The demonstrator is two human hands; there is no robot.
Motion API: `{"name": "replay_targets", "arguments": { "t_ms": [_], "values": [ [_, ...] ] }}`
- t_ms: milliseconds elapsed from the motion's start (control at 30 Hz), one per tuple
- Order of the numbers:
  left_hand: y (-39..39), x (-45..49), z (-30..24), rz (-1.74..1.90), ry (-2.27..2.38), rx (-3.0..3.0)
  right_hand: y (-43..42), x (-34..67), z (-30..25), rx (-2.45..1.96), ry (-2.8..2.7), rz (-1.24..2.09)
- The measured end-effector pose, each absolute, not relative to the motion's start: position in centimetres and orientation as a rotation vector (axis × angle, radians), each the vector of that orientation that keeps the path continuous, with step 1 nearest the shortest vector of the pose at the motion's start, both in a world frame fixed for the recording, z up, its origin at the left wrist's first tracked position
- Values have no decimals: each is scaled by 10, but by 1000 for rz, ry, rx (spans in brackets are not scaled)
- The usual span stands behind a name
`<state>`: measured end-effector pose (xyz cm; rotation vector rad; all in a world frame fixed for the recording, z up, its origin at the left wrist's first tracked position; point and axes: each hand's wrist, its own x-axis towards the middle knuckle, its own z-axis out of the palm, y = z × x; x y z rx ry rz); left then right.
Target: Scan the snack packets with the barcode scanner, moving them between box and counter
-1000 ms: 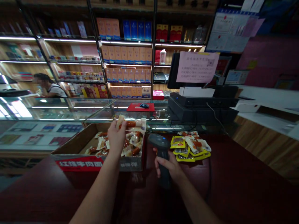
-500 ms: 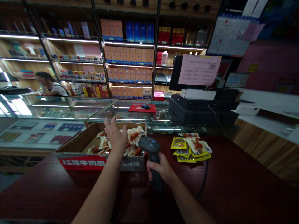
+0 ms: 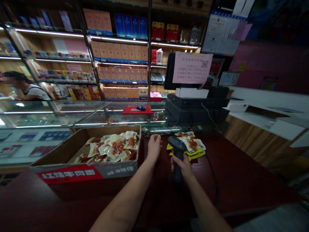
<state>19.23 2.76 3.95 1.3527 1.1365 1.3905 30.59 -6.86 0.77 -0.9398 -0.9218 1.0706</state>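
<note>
"Dark-grey plastic barcode scanner [image 3: 178,153]: held where?"
"In the right grip [image 3: 183,165], wrapped firmly round, near yellow-and-clear plastic snack packets [image 3: 193,145]."
"And left grip [image 3: 154,146]?"
"Half-curled, apparently empty, beside the grey-and-red cardboard box [image 3: 118,170]."

Scanner [image 3: 178,149] apparently in way of yellow packets [image 3: 198,153]

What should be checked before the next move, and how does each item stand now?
1. Scanner gripped in the right hand: ok.
2. Scanner's light on: ok, it glows blue.
3. Left hand outside the box: ok, it is to the right of it.
4. Left hand carrying nothing: cannot tell; no packet shows.
5. Sausages inside the box: ok.
6. Pile in full view: not ok, the scanner hides part.
</note>
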Motion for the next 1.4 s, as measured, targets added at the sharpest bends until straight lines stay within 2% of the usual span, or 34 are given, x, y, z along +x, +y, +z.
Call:
{"name": "replay_targets", "arguments": {
  "t_ms": [167, 333, 433, 600, 800, 1033, 1133, 1400],
  "values": [
    [64, 229, 7, 725, 1495, 1613, -70, 323, -1, -902, -867, 1002],
    [87, 253, -3, 493, 1603, 1707, -69, 326, -6, -892, -853, 992],
    [96, 256, -9, 593, 1643, 1659, -68, 326, -6, -904, -862, 975],
    [93, 248, -14, 820, 1381, 1097, -68, 326, -6, -926, -870, 975],
    [78, 229, -19, 1036, 1263, 926, -67, 325, -7, -897, -871, 974],
    [79, 208, -28, 1727, 916, 546, -69, 326, -7, -900, -863, 1005],
    [82, 202, -26, 1777, 883, 437, -69, 325, -6, -896, -859, 1029],
    [74, 197, -21, 1637, 667, 369, -68, 323, -6, -932, -875, 1029]
  ]
}}
